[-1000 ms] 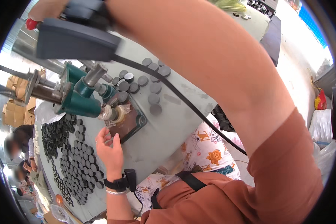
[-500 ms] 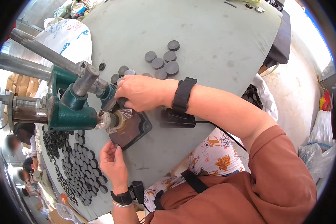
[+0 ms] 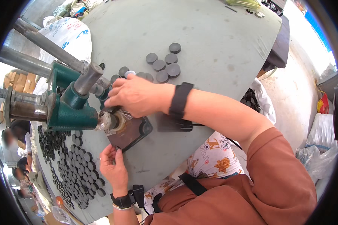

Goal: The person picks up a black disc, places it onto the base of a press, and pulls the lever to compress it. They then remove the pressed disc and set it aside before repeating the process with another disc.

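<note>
Glossy painted metal press [image 3: 74,118], smooth matt discs [image 3: 173,69].

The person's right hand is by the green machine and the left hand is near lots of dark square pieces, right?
No: the dark pieces are round, not square, as the head view shows. The right hand is by the green machine, and the left hand is near them.

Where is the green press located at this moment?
In the head view, the green press is on the left, with the right hand close to its right end and many dark discs just below it in the picture.
</note>
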Demonstrator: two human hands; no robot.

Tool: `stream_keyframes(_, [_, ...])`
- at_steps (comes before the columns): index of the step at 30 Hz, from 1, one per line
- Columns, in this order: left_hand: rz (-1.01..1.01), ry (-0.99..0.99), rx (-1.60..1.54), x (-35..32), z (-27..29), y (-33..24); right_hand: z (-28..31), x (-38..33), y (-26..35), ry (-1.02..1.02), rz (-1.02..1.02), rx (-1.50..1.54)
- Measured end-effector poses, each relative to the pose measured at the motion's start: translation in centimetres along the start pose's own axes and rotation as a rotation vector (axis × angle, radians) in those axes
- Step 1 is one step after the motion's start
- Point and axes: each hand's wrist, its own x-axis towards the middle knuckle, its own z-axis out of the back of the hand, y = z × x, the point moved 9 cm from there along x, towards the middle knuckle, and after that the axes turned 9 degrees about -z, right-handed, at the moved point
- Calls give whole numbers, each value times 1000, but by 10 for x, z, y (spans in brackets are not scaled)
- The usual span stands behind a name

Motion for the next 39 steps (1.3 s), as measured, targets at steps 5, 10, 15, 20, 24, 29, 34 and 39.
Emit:
stream_keyframes(5, [5,-52,-41,1,2,-6,-3,13,-5,90,-184,66])
stream_keyframes(10, [-82,-8,-116,-4,-11,-49,33,-31,-10,-84,-384,680])
stream_keyframes(15, [203,162,-596,1,-46,-70,48,-63,21,-158,-322,594])
stream_keyframes(20, [349,205,-903,3,-62,-78,49,-74,40,-179,-318,597])
stream_keyframes(24, [351,224,-951,-2,-59,-79,53,-80,50,-212,-296,590])
stream_keyframes(29, [366,235,-984,-8,-54,-72,51,-80,59,-197,-298,545])
stream_keyframes(34, [525,303,-1169,-15,-61,-53,50,-80,68,-205,-268,523])
stream_keyframes(39, [666,349,-1542,-20,-70,-49,41,-91,57,-170,-491,904])
